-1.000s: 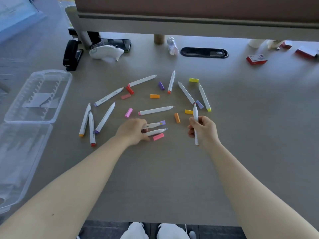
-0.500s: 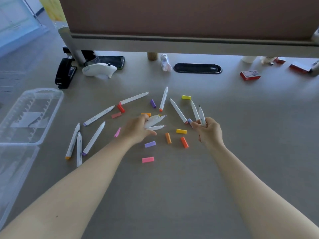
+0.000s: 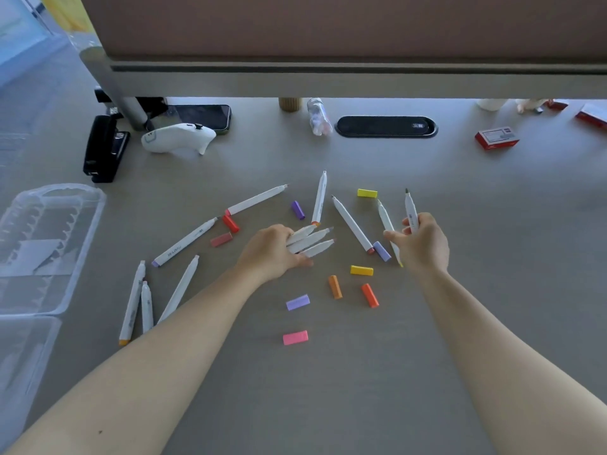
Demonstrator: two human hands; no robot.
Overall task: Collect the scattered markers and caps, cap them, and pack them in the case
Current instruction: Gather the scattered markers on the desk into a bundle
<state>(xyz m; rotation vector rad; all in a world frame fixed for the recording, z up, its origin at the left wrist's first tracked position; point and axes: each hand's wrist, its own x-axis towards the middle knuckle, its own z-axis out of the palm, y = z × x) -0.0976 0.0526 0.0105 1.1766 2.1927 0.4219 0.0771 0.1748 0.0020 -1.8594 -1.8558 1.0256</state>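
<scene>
Three white markers [image 3: 310,240] fan out from the left hand [image 3: 274,252], whose fingers curl round them mid-desk, while the right hand [image 3: 423,243] grips one upright marker [image 3: 411,210]. More markers and loose caps [image 3: 361,270] lie scattered around both hands. The open clear case [image 3: 49,247] sits at the desk's [image 3: 492,224] left edge, well apart.

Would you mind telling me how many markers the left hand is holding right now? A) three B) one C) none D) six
A: three white marker bodies fan out to the right from the left hand, whose fingers curl round their near ends, just above the desk.
</scene>
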